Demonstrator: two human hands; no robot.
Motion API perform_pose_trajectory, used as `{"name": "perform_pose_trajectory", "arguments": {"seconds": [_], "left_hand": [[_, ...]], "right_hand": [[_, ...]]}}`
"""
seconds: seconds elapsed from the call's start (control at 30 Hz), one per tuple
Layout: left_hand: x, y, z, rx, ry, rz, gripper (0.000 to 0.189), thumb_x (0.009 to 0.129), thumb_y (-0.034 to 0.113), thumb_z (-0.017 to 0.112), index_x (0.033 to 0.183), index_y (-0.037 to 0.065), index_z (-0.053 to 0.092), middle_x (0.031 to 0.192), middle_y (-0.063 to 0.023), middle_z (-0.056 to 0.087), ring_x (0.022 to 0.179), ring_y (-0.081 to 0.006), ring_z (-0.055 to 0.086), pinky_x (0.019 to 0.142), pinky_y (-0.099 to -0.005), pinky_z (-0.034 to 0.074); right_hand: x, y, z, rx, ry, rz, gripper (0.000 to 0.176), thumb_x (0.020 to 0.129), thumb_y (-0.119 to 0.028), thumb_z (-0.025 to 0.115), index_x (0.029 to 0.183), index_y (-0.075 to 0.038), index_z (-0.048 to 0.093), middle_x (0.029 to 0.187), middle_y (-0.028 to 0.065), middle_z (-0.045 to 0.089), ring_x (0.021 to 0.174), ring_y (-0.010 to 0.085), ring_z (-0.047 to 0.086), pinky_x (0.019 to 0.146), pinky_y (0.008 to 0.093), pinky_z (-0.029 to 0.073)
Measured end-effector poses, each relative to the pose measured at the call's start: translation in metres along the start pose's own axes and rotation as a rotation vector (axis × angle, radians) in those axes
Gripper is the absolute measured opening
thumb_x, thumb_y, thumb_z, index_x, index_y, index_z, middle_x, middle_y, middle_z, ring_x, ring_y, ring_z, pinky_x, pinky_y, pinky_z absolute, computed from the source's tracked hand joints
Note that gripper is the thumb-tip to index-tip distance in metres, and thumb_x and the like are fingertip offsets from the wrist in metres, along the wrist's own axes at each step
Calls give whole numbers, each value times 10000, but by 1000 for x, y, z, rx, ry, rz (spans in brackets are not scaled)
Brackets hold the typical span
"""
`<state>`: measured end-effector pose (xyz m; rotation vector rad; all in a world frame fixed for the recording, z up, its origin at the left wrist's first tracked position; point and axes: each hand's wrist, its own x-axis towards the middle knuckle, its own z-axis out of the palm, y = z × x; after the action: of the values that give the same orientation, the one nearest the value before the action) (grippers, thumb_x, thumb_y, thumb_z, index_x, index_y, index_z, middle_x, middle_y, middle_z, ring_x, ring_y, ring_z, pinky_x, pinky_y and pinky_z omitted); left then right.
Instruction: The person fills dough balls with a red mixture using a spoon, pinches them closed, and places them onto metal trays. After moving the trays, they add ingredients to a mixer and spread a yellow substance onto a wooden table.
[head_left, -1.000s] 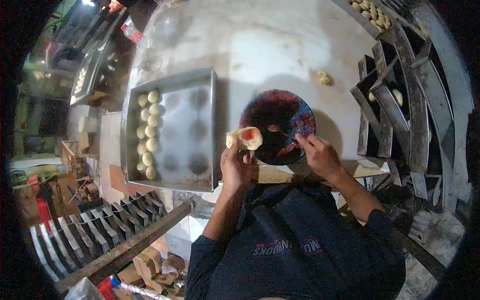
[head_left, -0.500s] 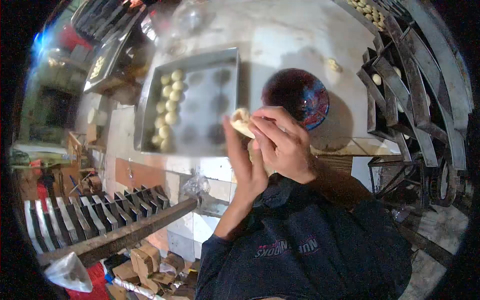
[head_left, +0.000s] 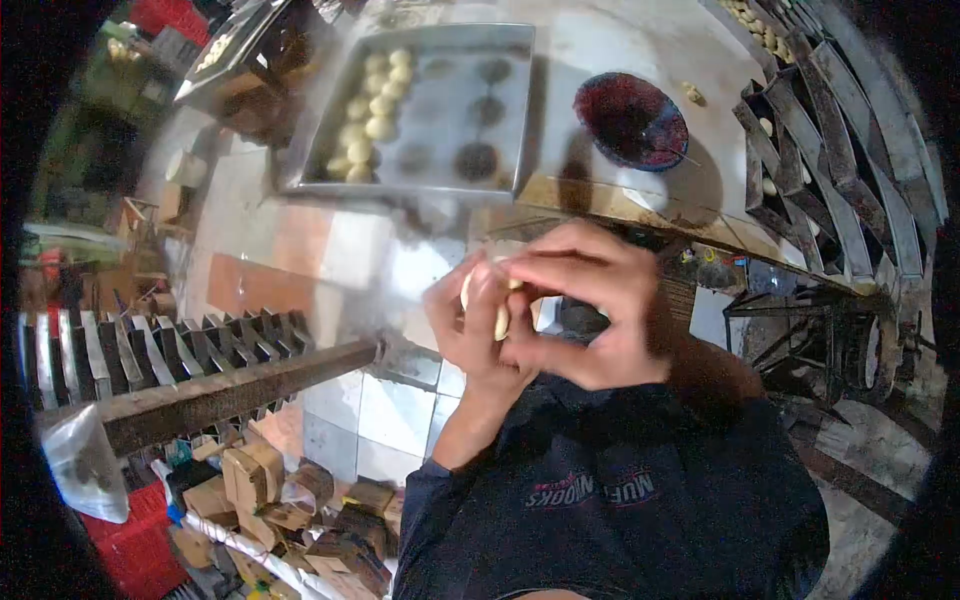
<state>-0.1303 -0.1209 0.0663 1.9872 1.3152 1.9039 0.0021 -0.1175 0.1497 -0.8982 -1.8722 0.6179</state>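
Note:
A pale piece of dough (head_left: 501,322) shows only in part between my two hands, in front of my dark shirt. My left hand (head_left: 470,320) is closed around it, thumb up and fingers curled. The fingertips and thumb of my right hand (head_left: 605,300) press on the same dough from the right, slightly blurred. Beyond my hands, a square metal tray (head_left: 525,110) holds several pale dough balls (head_left: 380,105) along its left side. To the tray's right, a dark red and blue bowl (head_left: 630,120) sits on the table; its contents cannot be made out.
A small lump of dough (head_left: 693,93) lies right of the bowl. Long metal moulds (head_left: 835,160), some with dough balls, are stacked at the right. At lower left, metal moulds (head_left: 180,360) line a beam (head_left: 230,390) above cardboard boxes (head_left: 250,475) and a red crate (head_left: 140,545).
My hands have drawn back from beside the tray and bowl toward my body. My left fingers, stretched out before, are now curled around the dough. The camera view has shifted.

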Motion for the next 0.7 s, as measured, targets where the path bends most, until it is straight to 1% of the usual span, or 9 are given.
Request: {"name": "perform_pose_trajectory", "arguments": {"seconds": [0.13,0.17,0.3,0.33,0.4,0.47,0.57,0.6,0.7], "left_hand": [[11,11,-24,8,-207,67,529,841,263,631,1225,-57,460,1080,-153,506,933,-284,520,826,-378,420],[0,23,-14,-324,-111,-312,627,812,389,622,1227,-49,451,1135,-131,441,989,-290,490,880,-399,389],[5,35,-3,-1187,-228,-585,559,849,607,410,1011,89,542,1141,-139,359,1052,-275,415,930,-397,335],[5,38,5,-1192,-250,-590,559,849,607,410,1011,89,542,1141,-139,359,1052,-275,415,930,-397,335],[8,43,26,-1014,-301,-302,455,902,576,387,810,148,514,1059,-113,361,983,-261,410,898,-410,343],[13,52,53,-978,-325,-218,440,929,526,403,696,157,461,1011,-99,351,930,-249,395,872,-419,348],[13,84,101,-777,-135,-222,584,816,541,609,1140,130,349,1124,-102,369,974,-221,396,813,-373,402],[19,87,114,-734,-157,-88,564,807,359,693,1183,142,333,1037,-126,354,940,-217,428,799,-397,543],[23,136,177,-1106,-278,-134,780,664,340,823,1239,113,348,1066,-108,411,968,-206,465,779,-397,534]], "right_hand": [[-14,-10,8,-206,23,-122,319,673,-77,776,952,12,652,875,107,637,811,239,641,680,317,526],[-15,-8,5,-218,52,-188,298,663,-71,780,930,-10,665,846,82,635,777,237,635,662,305,523],[-16,-7,-27,62,210,-132,246,666,-34,778,889,-22,676,830,76,627,688,159,596,586,255,467],[-21,-10,-36,56,228,-122,246,666,-34,778,889,-22,676,830,76,627,688,159,596,586,255,467],[-32,-15,-60,336,48,450,223,676,15,746,884,-25,675,852,94,620,723,139,592,615,253,466],[-49,1,-77,257,92,307,268,679,31,714,935,-31,664,899,123,620,782,179,621,676,257,498],[-57,0,-117,-28,228,5,341,709,31,685,1040,-28,631,943,108,663,886,259,655,819,321,531],[-70,10,-115,-138,328,-45,328,722,-13,709,1040,-37,633,1003,110,649,948,260,639,863,357,516],[-98,39,-179,-201,386,-285,296,776,-87,696,1060,-41,626,1113,131,608,1009,264,615,880,379,506]]}}
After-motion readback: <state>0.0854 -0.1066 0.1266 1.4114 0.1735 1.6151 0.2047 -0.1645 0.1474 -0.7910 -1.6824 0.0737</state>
